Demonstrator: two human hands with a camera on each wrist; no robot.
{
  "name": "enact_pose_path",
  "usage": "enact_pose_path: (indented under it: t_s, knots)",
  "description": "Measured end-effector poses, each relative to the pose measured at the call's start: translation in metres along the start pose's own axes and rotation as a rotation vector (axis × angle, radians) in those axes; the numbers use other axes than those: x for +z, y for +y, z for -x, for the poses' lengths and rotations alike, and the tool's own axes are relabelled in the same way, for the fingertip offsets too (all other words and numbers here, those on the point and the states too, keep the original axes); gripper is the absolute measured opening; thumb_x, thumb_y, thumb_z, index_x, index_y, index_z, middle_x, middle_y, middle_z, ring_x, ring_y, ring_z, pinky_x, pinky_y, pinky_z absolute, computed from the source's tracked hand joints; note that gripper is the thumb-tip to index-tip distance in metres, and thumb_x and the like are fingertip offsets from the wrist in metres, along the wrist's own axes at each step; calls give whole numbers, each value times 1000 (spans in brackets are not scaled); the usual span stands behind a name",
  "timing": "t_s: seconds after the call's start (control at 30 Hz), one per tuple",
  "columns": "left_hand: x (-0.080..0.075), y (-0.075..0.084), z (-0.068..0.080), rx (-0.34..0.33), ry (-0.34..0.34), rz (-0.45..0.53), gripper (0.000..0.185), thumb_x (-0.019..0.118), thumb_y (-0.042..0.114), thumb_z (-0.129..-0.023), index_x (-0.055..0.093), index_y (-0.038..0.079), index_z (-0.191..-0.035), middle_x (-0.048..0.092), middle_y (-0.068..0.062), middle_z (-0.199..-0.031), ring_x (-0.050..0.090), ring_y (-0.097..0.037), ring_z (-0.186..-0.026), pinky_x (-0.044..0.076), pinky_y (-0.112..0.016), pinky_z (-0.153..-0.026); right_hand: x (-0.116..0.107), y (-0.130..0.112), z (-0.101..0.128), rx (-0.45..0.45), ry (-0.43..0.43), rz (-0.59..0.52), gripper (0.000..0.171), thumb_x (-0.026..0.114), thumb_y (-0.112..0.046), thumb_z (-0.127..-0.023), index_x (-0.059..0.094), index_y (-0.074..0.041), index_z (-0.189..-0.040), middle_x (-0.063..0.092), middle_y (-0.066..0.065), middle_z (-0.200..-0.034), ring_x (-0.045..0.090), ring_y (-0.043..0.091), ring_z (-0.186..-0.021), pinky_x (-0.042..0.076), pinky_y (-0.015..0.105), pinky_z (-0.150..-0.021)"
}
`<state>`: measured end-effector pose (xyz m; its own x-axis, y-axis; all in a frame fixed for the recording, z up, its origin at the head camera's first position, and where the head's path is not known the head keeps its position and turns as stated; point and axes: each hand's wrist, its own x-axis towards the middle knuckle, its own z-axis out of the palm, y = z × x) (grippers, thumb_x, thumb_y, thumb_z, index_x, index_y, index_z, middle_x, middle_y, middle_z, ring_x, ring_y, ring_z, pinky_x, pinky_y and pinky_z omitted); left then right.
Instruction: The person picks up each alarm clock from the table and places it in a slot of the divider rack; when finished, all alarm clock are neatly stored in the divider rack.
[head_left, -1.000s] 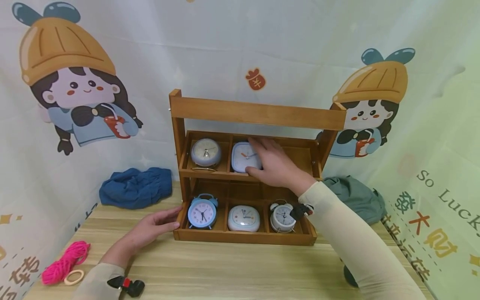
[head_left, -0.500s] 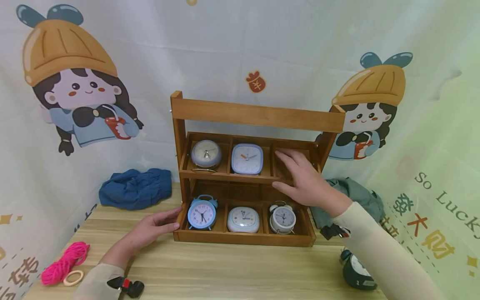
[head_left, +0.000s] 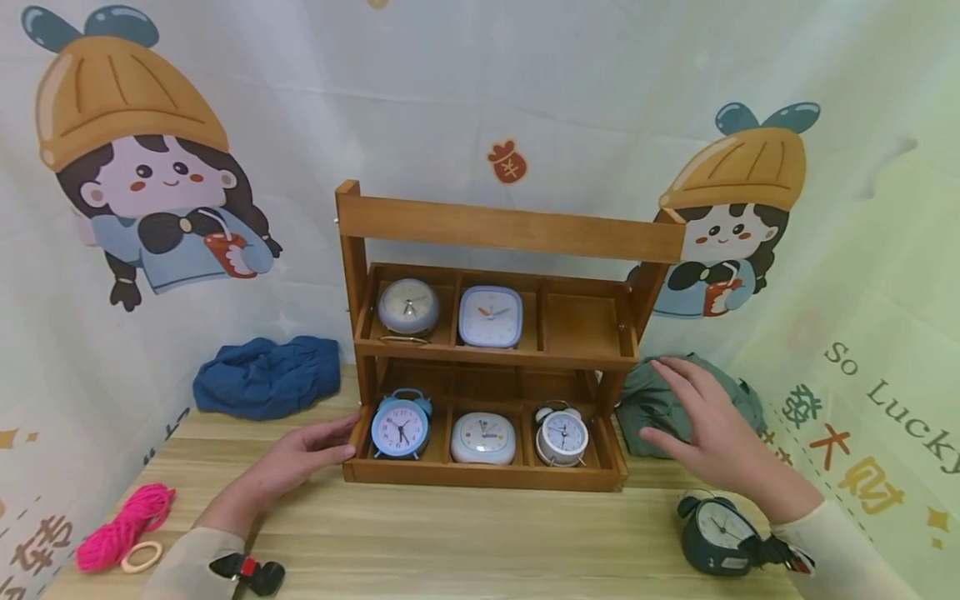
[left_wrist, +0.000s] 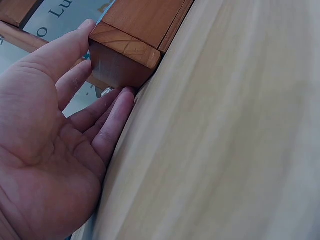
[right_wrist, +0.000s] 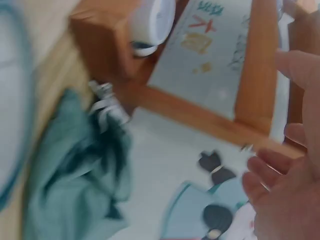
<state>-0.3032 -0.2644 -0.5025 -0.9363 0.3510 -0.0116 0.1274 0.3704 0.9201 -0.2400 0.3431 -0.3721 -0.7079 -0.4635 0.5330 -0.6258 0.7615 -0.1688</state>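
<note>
A two-tier wooden shelf (head_left: 480, 473) stands on the table with several clocks in its compartments. My left hand (head_left: 296, 458) touches its lower left corner; thumb and fingertips (left_wrist: 129, 94) lie against the wood, fingers fairly straight. On the upper tier are a round clock (head_left: 408, 306) at left and a square blue-rimmed clock (head_left: 491, 317) in the middle. Below sit a blue twin-bell alarm clock (head_left: 401, 427), an oval clock (head_left: 483, 438) and a white twin-bell alarm clock (head_left: 562, 437). Right of the shelf my right hand (head_left: 716, 446) hovers with fingers spread, holding nothing.
A dark green alarm clock (head_left: 716, 533) stands at the table's right, below my right wrist. Green cloth (head_left: 648, 408) lies right of the shelf, blue cloth (head_left: 266, 377) left of it. Pink yarn (head_left: 123, 529) and a wooden ring (head_left: 142, 557) lie front left.
My right hand has come off the square clock and moved right, past the upper right compartment, to beside the shelf. The square clock stays in the middle compartment. My left hand has kept its place.
</note>
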Motion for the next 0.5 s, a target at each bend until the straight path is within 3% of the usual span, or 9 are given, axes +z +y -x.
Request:
enact_pose_path:
  t_s: [0.23,0.4,0.5]
  knots:
    - [0,0,0,2,2,-3,70,75,34,-109,49,6,-168,49,-21,-170,50,-42,-154,45,-20,-106,-5,16,47,214,-204,-89,87,86,-33,-101,41,-3,-169,41,28,-163,45,56,-145,48,78,-102]
    - [0,-2,0,2,-2,-5,69,75,33,-109,49,8,-169,49,-20,-170,50,-41,-154,45,-20,-106,-2,33,74,260,-296,-191,82,86,-31,-101,45,-2,-166,43,27,-158,49,58,-139,53,74,-94]
    - [0,-3,0,-2,-3,-8,70,74,34,-110,49,8,-169,49,-20,-170,50,-41,-154,45,-27,-111,0,42,89,264,-354,-231,77,87,-28,-99,51,0,-161,50,24,-154,55,55,-136,55,65,-94]
